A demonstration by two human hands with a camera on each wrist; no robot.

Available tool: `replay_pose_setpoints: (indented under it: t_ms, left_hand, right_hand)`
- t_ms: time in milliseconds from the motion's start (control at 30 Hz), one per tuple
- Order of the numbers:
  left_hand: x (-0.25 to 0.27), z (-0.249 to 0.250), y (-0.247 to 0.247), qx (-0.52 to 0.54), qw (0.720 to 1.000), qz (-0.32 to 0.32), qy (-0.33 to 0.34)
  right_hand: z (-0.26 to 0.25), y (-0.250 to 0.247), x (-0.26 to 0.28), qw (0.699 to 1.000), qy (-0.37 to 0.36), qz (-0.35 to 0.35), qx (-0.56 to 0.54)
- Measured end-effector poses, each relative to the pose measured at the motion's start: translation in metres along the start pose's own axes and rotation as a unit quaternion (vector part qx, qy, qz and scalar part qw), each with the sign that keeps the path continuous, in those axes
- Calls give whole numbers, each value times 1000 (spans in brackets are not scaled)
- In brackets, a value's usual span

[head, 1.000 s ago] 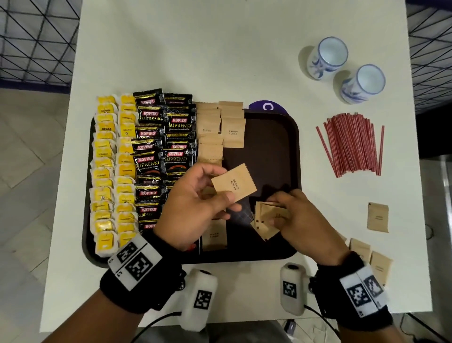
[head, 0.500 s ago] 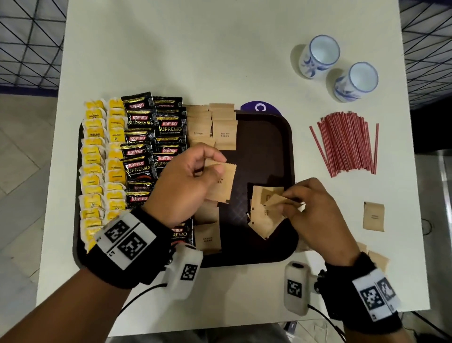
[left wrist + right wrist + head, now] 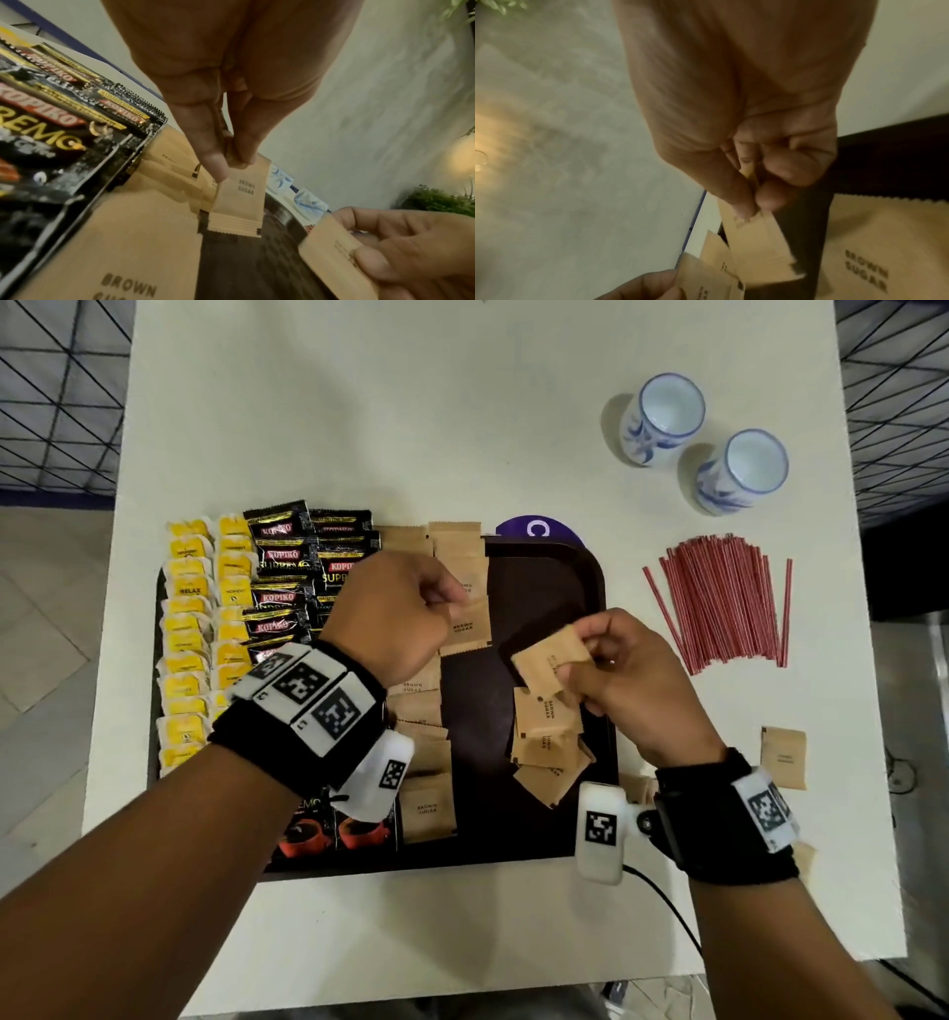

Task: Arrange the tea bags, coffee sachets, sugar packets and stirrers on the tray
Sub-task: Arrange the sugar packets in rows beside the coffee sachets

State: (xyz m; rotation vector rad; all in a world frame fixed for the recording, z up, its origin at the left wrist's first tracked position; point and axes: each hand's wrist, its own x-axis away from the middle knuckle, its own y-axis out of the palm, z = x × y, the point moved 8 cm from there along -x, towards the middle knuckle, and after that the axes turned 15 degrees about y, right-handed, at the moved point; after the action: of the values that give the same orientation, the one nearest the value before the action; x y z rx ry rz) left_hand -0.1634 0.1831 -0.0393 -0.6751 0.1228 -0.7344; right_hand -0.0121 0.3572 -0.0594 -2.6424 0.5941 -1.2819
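Since a second ago the left hand [image 3: 395, 613] has carried its brown sugar packet [image 3: 240, 194] from mid-tray up toward 12 o'clock, and the right hand [image 3: 624, 680] has lifted another packet [image 3: 552, 660] off the loose pile [image 3: 547, 747].

Left hand: thumb and forefinger pinched on the top edge of its packet, which hangs over the second sugar column [image 3: 464, 588], its lower edge touching or just above the stack. Right hand: fingers clamped on one end of its packet, held above the pile at the tray's 4 o'clock.

Tray [image 3: 575, 567]: tea bags [image 3: 187, 634] at 9 o'clock, coffee sachets [image 3: 287, 567] beside them, sugar columns at centre. Stirrers [image 3: 724, 603] lie on the worktop [image 3: 411, 428] at 3 o'clock, off the tray, with a few stray packets [image 3: 783, 757] at 4 o'clock.

Risks, in my judgement:
- A skewed release would leave the packet crooked or nudge the overlapped row beneath out of line.
- The left wrist passes low over the sachets and could drag them.
- The right hand's end-only grip is light; the packet may pivot or drop.
- The pile sits near the tray's rim and could spill over.
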Motion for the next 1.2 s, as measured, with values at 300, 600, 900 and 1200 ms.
replay_pose_setpoints:
  t_ms: [300, 600, 900, 1200]
  left_hand:
    - [-18, 0, 4, -9, 1000, -27, -1]
    - [-29, -3, 7, -59, 998, -27, 10]
    - [-35, -10, 11, -87, 996, -28, 17]
    - [-39, -10, 10, -119, 992, -15, 46]
  right_hand:
    - [-1, 9, -17, 997, -7, -24, -68]
    - [-20, 17, -31, 999, -40, -21, -27]
    - [-37, 48, -56, 997, -45, -29, 59]
    - [-43, 57, -63, 995, -62, 11, 79]
